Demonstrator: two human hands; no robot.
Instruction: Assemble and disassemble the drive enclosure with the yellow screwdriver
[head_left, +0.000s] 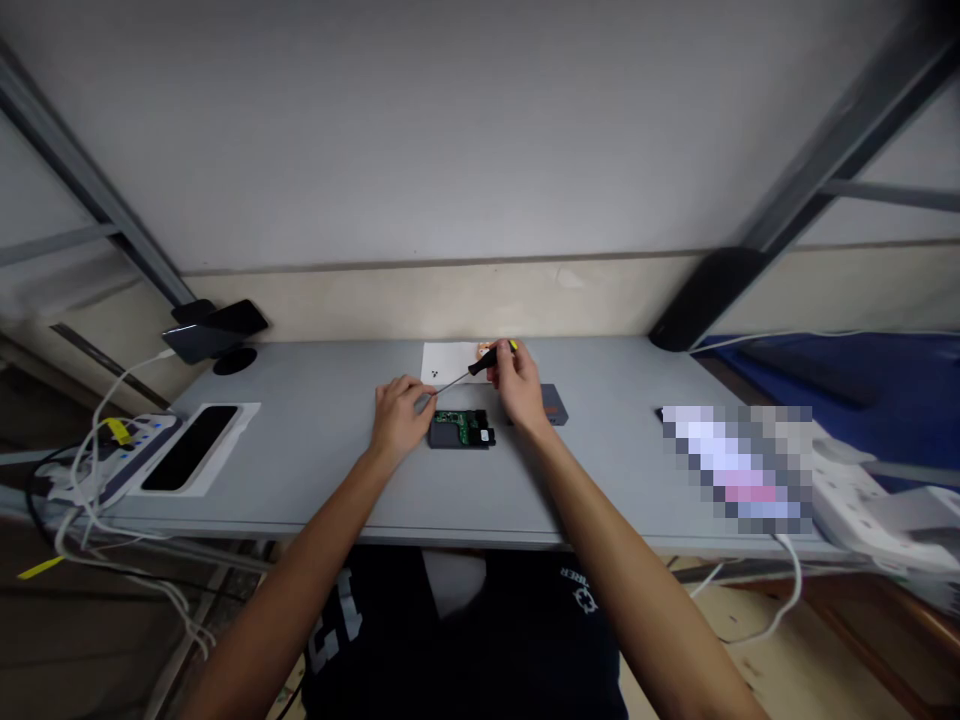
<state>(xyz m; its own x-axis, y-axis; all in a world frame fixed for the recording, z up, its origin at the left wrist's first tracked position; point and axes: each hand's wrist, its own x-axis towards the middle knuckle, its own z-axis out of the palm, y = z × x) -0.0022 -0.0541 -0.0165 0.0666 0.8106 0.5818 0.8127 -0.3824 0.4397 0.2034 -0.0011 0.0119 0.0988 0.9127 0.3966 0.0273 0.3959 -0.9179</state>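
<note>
My right hand [519, 385] is closed around the black handle of a screwdriver [484, 360] with a yellow end. Its thin shaft slants down to the left. At the tip, the fingers of my left hand [401, 415] are pinched together; whatever is between them is too small to make out. Just below lies a dark, flat device with an exposed green circuit board [469, 425], apart from the screwdriver tip. A grey case [553, 405] rests partly hidden behind my right hand. Several tiny dark screws [434, 374] sit on a white sheet of paper [450, 355] beyond my hands.
On the left are a phone [191, 448] on white paper, a power strip [139, 455] with cables, and a dark device on a stand [217, 330]. A black cylinder [697, 300] leans at the back right. A blurred-out screen [735, 465] and white power strip [862, 490] lie right.
</note>
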